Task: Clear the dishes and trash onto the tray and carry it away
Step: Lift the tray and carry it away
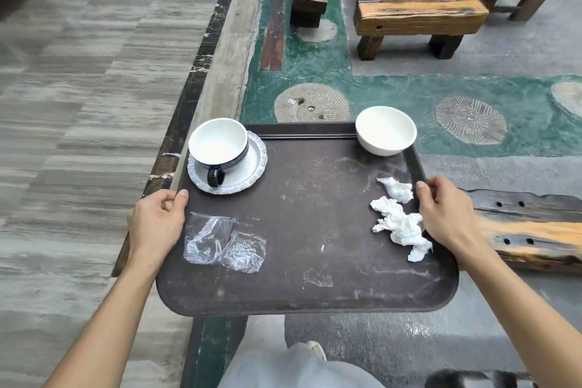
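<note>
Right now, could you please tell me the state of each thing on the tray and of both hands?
tray: loaded, held at both sides
cup: upright on saucer, empty
bowl: upright, empty
tissues: crumpled
plastic wrappers: crumpled, empty
left hand: gripping rim
right hand: gripping rim

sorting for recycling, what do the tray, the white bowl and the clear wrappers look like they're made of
Tray: probably hard plastic, matte dark brown, scuffed with whitish marks.
White bowl: seemingly glazed ceramic, smooth and glossy, though melamine can't be ruled out.
Clear wrappers: thin plastic film, see-through, crinkled with shiny creases.
</note>
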Action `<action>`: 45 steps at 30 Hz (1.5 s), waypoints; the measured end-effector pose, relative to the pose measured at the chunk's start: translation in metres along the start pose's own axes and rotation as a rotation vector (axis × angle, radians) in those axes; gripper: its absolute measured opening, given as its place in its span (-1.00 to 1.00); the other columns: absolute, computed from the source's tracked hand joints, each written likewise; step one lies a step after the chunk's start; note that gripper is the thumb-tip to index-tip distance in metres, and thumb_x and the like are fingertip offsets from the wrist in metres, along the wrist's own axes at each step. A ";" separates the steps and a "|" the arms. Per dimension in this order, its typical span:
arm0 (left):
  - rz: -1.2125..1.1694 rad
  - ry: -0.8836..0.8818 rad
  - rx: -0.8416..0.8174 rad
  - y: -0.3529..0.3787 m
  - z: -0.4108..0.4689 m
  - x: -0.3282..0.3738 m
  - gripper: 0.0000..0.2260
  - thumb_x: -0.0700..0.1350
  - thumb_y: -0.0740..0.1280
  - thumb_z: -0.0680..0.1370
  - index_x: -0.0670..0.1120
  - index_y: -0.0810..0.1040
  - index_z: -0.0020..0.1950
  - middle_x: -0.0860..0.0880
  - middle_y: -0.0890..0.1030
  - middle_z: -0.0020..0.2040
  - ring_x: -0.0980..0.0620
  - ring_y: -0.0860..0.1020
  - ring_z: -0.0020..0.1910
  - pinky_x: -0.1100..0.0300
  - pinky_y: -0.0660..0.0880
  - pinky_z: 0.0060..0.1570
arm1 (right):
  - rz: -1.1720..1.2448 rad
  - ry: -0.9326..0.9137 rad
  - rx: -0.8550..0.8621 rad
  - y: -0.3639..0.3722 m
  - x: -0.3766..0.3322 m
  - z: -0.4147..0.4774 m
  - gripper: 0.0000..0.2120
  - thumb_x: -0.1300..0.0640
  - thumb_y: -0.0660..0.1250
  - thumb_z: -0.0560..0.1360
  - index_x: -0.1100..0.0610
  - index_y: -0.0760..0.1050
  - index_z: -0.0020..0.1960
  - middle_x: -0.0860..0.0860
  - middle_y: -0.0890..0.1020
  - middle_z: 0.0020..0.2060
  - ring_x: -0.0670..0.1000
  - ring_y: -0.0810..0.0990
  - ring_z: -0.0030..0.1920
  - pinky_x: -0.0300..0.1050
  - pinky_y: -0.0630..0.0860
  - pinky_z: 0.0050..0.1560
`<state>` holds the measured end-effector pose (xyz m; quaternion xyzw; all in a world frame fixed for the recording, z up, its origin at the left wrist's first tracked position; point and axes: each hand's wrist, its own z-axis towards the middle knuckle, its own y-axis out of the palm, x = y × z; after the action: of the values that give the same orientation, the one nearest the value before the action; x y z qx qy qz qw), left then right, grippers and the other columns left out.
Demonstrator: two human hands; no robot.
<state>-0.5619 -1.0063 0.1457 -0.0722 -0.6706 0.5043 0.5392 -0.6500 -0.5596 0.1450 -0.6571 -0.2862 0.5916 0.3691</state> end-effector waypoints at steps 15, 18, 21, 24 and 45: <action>-0.047 0.100 -0.038 0.045 0.248 0.026 -0.68 0.06 0.32 0.55 -0.12 0.51 -0.31 -0.14 0.48 -0.47 -0.22 0.48 -0.37 -0.02 0.45 -0.19 | -0.011 0.048 0.117 0.061 -0.114 0.168 -0.74 0.03 0.20 0.64 0.23 0.51 0.09 0.18 0.69 -0.12 0.24 0.61 -0.04 -0.05 0.31 -0.12; -0.029 0.109 -0.060 0.055 0.285 0.032 -0.68 0.01 0.34 0.58 -0.11 0.50 -0.32 -0.13 0.49 -0.46 -0.22 0.49 -0.36 -0.04 0.45 -0.18 | -0.014 0.068 0.128 0.069 -0.129 0.195 -0.74 0.02 0.20 0.64 0.22 0.51 0.09 0.16 0.68 -0.12 0.22 0.61 -0.03 -0.07 0.30 -0.11; -0.017 0.101 -0.084 0.068 0.319 0.038 -0.68 0.02 0.33 0.58 -0.10 0.49 -0.32 -0.09 0.47 -0.47 -0.21 0.49 -0.37 -0.04 0.45 -0.19 | -0.015 0.085 0.134 0.078 -0.140 0.225 -0.74 0.02 0.20 0.63 0.21 0.51 0.08 0.12 0.66 -0.17 0.21 0.61 -0.05 -0.07 0.32 -0.09; -0.012 0.098 -0.092 0.084 0.348 0.046 -0.69 0.02 0.33 0.58 -0.11 0.50 -0.30 -0.10 0.48 -0.47 -0.20 0.50 -0.36 -0.03 0.46 -0.19 | -0.018 0.092 0.125 0.086 -0.147 0.256 -0.75 0.03 0.21 0.63 0.20 0.52 0.06 0.07 0.61 -0.21 0.20 0.59 -0.07 -0.07 0.32 -0.09; 0.006 0.018 -0.023 0.231 0.550 0.183 -0.68 0.02 0.32 0.60 -0.14 0.54 -0.27 -0.19 0.54 -0.42 -0.20 0.53 -0.34 -0.02 0.45 -0.17 | 0.046 -0.013 0.078 0.088 -0.165 0.589 -0.77 0.03 0.21 0.63 0.18 0.52 0.05 0.05 0.64 -0.23 0.12 0.55 -0.16 -0.10 0.30 -0.12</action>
<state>-1.1775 -1.1067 0.1397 -0.0851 -0.6713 0.4975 0.5427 -1.2601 -0.6573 0.1497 -0.6447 -0.2504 0.6149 0.3790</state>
